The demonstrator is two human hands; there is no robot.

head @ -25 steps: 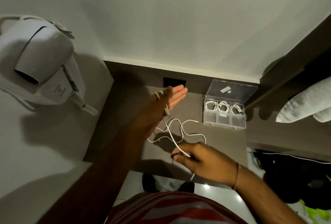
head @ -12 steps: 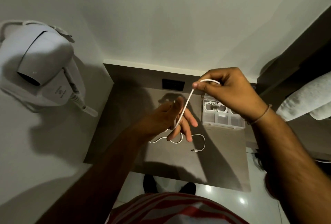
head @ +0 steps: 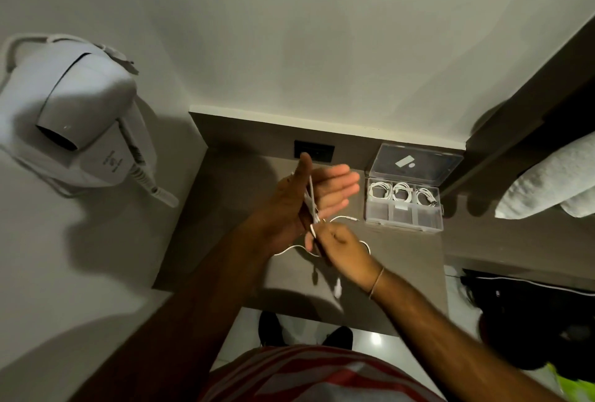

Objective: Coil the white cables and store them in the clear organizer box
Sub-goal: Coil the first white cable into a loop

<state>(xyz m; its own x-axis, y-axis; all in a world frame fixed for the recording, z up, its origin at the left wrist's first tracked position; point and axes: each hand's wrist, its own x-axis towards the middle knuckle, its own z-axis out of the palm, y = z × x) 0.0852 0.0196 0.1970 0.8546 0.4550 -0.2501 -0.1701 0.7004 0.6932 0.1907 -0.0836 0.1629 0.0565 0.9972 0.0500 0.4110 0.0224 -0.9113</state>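
Observation:
My left hand is held flat above the dark shelf, fingers straight and pointing right, thumb up. A white cable runs across its palm. My right hand pinches that cable just below the left hand's heel. The rest of the cable trails in loops on the shelf, and its free end dangles blurred under my right wrist. The clear organizer box stands open at the right. Three coiled white cables fill its back compartments; the front compartments look empty.
The box lid leans back against the wall. A black wall socket sits behind my left hand. A white hair dryer hangs on the left wall. Rolled white towels lie at the right, and the dark shelf ends near my feet.
My right hand has come down from high near the box to just below the left hand, carrying the cable round it. The left hand's fingers have straightened.

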